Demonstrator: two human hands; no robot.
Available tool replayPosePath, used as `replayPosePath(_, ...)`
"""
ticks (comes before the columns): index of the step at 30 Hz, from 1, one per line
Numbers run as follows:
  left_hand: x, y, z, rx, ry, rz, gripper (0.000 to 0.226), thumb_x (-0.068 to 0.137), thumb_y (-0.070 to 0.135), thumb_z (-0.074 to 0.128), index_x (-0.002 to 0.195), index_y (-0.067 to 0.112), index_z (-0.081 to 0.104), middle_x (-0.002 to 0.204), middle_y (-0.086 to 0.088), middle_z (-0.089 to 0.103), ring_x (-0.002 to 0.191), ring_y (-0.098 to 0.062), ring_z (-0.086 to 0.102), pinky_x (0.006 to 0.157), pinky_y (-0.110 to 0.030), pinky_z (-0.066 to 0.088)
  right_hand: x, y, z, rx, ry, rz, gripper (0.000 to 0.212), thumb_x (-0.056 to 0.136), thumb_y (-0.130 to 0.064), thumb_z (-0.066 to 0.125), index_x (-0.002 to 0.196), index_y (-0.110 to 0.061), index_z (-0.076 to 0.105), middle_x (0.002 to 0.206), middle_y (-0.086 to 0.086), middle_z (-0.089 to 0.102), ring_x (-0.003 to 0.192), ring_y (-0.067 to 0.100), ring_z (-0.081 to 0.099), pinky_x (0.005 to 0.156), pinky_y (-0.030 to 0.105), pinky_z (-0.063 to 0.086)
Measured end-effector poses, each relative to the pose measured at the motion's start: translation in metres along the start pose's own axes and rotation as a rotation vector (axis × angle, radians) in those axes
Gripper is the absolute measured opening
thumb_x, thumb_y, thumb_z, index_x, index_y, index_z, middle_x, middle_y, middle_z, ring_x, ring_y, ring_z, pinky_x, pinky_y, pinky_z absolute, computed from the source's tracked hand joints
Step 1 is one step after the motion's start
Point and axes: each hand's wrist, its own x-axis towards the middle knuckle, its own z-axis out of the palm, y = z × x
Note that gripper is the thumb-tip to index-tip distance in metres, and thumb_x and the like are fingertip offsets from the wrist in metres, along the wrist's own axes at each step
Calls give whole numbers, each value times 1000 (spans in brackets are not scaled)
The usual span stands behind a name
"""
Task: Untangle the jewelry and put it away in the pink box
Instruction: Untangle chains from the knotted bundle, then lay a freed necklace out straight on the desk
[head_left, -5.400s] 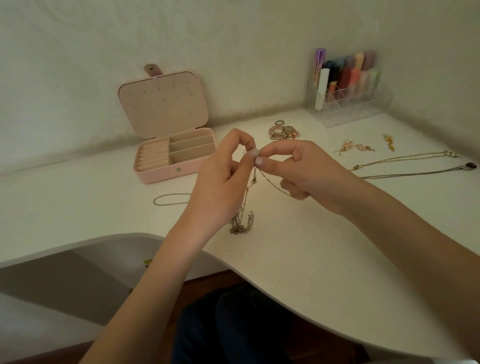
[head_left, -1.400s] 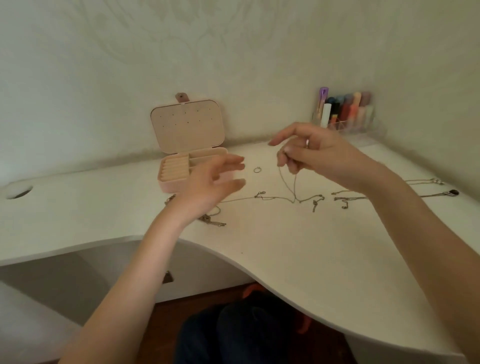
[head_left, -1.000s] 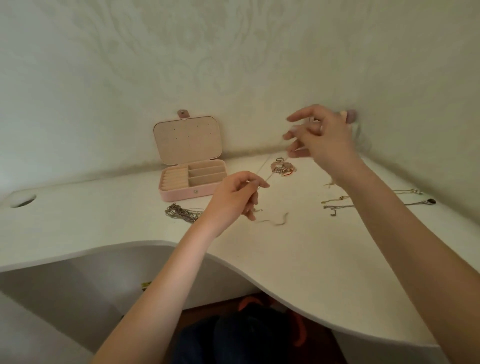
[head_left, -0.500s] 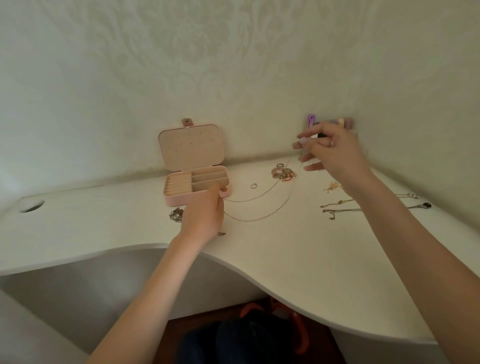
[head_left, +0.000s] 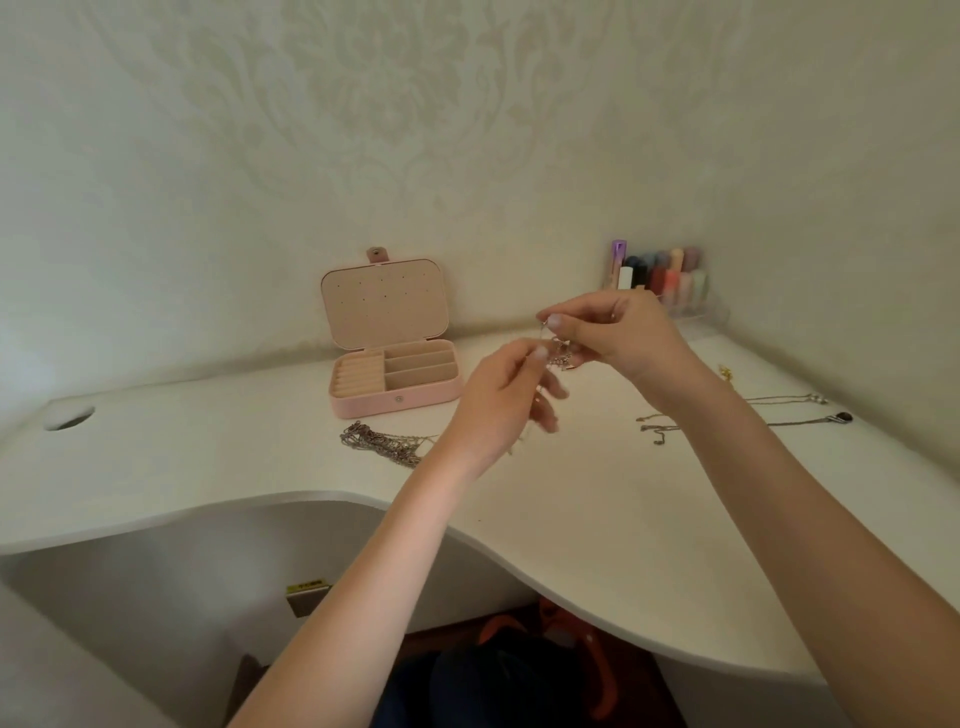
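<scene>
Jewelry, a thin chain bunched into small links, hangs above the table between your hands: right hand fingers pinch its top, left hand fingers pinch just below. Left of them, the pink box stands open, with a tangled chain pile in front.
</scene>
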Motion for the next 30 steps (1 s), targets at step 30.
replayPosePath(30, -8, -45, 68, 896, -112, 154, 28, 96, 42, 48, 92, 21, 66, 60, 9, 47, 67, -17, 48, 56, -27, 31, -109, 92, -190, -1215, 619, 396, 10, 90, -17, 62, 93, -11, 69, 98, 17, 67, 89, 36, 63, 72, 38, 50)
